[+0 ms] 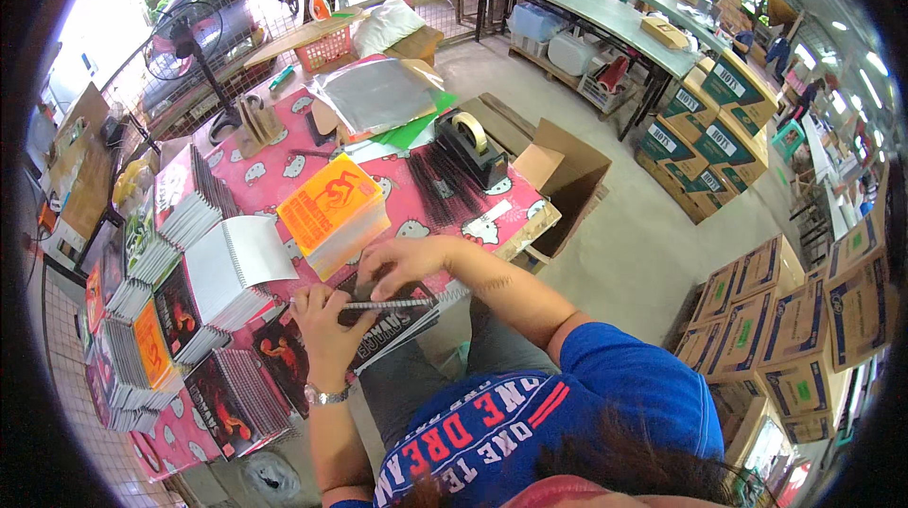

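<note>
Closest in, I see my left hand pinching the dark notebook by its spiral binding at the table edge, my right hand curled pressing it steady, orange stack beyond within reach.

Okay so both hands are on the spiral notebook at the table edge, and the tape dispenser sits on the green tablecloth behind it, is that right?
Not quite. The head view shows the tablecloth is pink with a cartoon pattern, not green. The rest holds: left hand and right hand are on the spiral notebook, with the tape dispenser behind.
</note>
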`<control>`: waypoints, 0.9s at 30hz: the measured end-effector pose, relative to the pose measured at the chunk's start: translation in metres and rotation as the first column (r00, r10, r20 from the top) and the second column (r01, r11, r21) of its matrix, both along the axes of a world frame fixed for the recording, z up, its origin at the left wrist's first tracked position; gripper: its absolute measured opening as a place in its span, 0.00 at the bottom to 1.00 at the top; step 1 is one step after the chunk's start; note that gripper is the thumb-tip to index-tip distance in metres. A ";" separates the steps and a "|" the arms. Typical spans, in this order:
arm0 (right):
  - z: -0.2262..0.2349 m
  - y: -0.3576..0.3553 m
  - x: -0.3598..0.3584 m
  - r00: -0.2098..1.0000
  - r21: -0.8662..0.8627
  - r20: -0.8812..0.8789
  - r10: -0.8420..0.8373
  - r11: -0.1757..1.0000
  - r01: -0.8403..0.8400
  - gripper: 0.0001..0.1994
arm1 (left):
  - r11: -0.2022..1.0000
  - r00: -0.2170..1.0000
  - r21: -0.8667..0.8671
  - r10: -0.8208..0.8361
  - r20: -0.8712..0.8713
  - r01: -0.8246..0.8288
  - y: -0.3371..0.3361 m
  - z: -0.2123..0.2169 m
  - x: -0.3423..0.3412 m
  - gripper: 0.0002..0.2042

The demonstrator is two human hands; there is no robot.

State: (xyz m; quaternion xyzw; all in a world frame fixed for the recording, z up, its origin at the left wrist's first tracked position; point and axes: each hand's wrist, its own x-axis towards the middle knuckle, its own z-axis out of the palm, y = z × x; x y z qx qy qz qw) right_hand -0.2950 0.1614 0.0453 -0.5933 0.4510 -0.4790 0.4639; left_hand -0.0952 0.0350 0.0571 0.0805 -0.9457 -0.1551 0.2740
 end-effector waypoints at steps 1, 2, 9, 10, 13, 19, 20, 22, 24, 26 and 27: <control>0.000 0.000 -0.001 0.979 0.029 -0.195 -0.056 0.998 0.063 0.25 | 1.000 1.000 -0.016 0.001 -0.003 -0.001 0.000 0.000 0.001 0.18; -0.003 0.000 0.003 0.946 -0.110 0.314 0.087 0.992 -0.055 0.21 | 1.000 1.000 -0.012 -0.007 -0.009 0.007 0.002 0.000 0.001 0.18; 0.006 0.007 0.013 0.784 -0.164 0.590 0.191 0.980 -0.115 0.21 | 0.999 1.000 0.042 -0.025 0.012 0.024 0.005 0.005 0.005 0.19; 0.009 0.006 0.010 0.916 0.006 0.381 0.123 0.991 -0.135 0.22 | 0.998 0.999 0.051 -0.036 0.016 0.035 0.005 0.006 0.004 0.19; 0.018 -0.001 0.005 0.990 0.155 0.114 0.087 0.982 -0.104 0.26 | 0.997 0.999 0.056 -0.045 0.001 0.045 0.003 0.008 0.007 0.19; 0.001 -0.014 -0.005 0.943 0.104 -0.329 0.040 0.995 -0.006 0.23 | 0.985 0.999 0.169 -0.051 0.018 0.047 0.000 0.008 0.008 0.19; 0.004 -0.015 -0.001 0.999 0.010 0.036 0.013 1.000 -0.013 0.23 | 0.984 0.998 0.169 -0.055 -0.013 0.057 -0.003 0.004 0.012 0.19; -0.007 -0.020 -0.008 0.980 0.065 0.170 0.100 0.992 -0.112 0.23 | 0.987 0.998 0.151 -0.053 -0.027 0.057 -0.002 0.001 0.010 0.18; -0.005 -0.026 -0.008 0.994 0.153 -0.013 0.105 0.983 -0.101 0.23 | 0.977 0.997 0.204 -0.050 -0.055 0.061 -0.006 -0.002 0.008 0.17; -0.014 -0.032 -0.015 0.995 0.075 -0.103 0.011 0.997 -0.004 0.23 | 0.972 0.994 0.221 -0.055 -0.091 0.075 -0.016 0.001 0.012 0.17; 0.000 -0.026 -0.002 0.836 0.001 0.538 0.106 0.992 -0.126 0.24 | 0.979 0.991 0.188 -0.053 -0.121 0.075 -0.022 -0.001 0.015 0.16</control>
